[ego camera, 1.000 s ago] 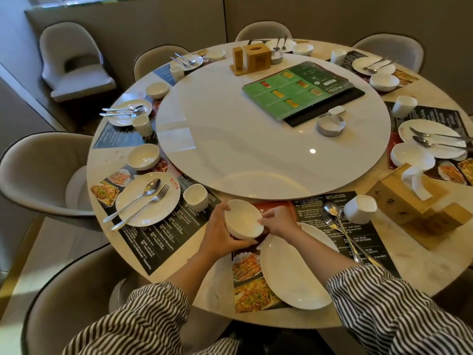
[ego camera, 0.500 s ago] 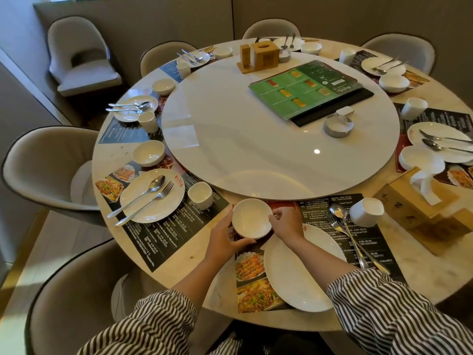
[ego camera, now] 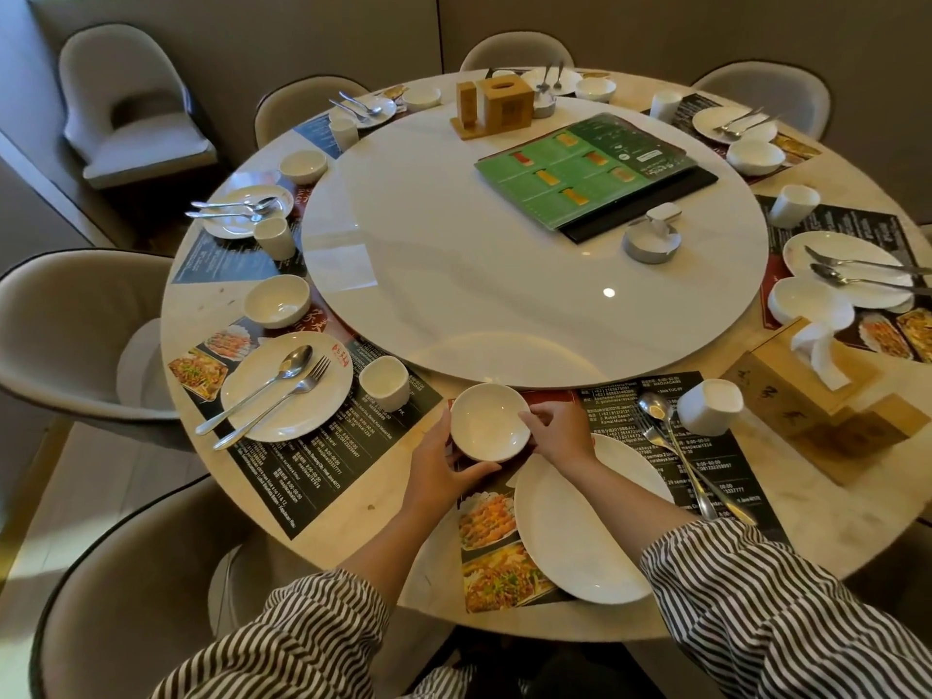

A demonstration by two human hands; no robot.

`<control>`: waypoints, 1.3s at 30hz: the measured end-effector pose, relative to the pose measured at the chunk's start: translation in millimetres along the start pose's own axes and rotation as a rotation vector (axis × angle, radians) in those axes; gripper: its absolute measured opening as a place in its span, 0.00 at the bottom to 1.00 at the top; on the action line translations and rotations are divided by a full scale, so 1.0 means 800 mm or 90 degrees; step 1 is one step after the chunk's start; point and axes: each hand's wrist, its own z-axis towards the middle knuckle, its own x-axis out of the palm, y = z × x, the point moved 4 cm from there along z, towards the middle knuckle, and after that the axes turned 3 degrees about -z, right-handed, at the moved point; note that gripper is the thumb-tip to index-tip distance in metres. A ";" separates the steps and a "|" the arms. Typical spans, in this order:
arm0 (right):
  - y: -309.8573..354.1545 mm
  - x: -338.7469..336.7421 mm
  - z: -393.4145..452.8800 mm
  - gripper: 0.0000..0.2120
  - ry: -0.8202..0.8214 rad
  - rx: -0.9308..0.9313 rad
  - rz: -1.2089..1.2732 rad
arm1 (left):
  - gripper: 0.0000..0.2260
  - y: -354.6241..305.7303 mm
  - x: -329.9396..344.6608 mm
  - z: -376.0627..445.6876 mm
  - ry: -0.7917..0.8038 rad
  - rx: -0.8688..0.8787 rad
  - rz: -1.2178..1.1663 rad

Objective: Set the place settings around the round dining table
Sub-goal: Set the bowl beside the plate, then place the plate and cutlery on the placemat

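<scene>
A small white bowl (ego camera: 488, 421) rests on the near placemat (ego camera: 630, 411), just above a large white plate (ego camera: 580, 527). My left hand (ego camera: 444, 466) cups the bowl's left and lower rim. My right hand (ego camera: 560, 431) touches its right rim with the fingertips. To the right on the same mat lie a spoon (ego camera: 665, 436) and a fork (ego camera: 706, 476), with a white cup (ego camera: 708, 406) beyond them. The round table (ego camera: 383, 517) carries several finished settings of plate, bowl, cup and cutlery.
A white turntable (ego camera: 454, 274) fills the table's middle, holding a green menu (ego camera: 580, 169), a wooden holder (ego camera: 497, 105) and a grey dish (ego camera: 650, 239). A wooden tissue box (ego camera: 807, 391) stands at the right. Grey chairs (ego camera: 65, 320) ring the table.
The bowl was tilted and lifted between both hands; now it sits level on the mat, and both hands stay on its rim.
</scene>
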 end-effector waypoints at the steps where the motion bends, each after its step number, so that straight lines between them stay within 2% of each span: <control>1: 0.000 -0.001 -0.001 0.17 -0.003 -0.001 0.005 | 0.45 0.002 0.001 0.000 -0.001 -0.006 0.000; 6: -0.010 -0.015 -0.014 0.17 -0.063 0.009 0.053 | 0.53 -0.001 0.008 -0.014 -0.059 -0.049 -0.029; 10: -0.031 -0.039 -0.037 0.14 -0.124 -0.015 0.075 | 0.52 -0.001 0.025 -0.036 -0.132 -0.106 -0.054; 12: -0.049 -0.052 -0.048 0.12 -0.150 -0.015 0.060 | 0.48 -0.004 0.037 -0.050 -0.179 -0.161 -0.089; 14: -0.068 -0.065 -0.059 0.11 -0.184 -0.016 0.024 | 0.40 -0.011 0.047 -0.064 -0.217 -0.204 -0.115; 17: -0.099 -0.089 -0.077 0.09 -0.233 0.023 -0.009 | 0.23 -0.018 0.063 -0.082 -0.213 -0.238 -0.082; 20: -0.125 -0.113 -0.095 0.08 -0.257 0.051 -0.003 | 0.17 -0.025 0.076 -0.099 -0.202 -0.256 -0.082; 23: -0.147 -0.131 -0.112 0.07 -0.239 0.068 -0.033 | 0.13 -0.035 0.087 -0.115 -0.212 -0.263 -0.044; 27: -0.164 -0.137 -0.136 0.05 -0.186 0.034 -0.072 | 0.10 -0.045 0.105 -0.130 -0.231 -0.262 -0.018; 32: -0.172 -0.133 -0.142 0.06 -0.132 0.055 -0.025 | 0.09 -0.052 0.117 -0.136 -0.265 -0.272 -0.019; 39: -0.173 -0.141 -0.119 0.05 -0.125 0.068 -0.004 | 0.10 -0.060 0.125 -0.117 -0.272 -0.293 -0.014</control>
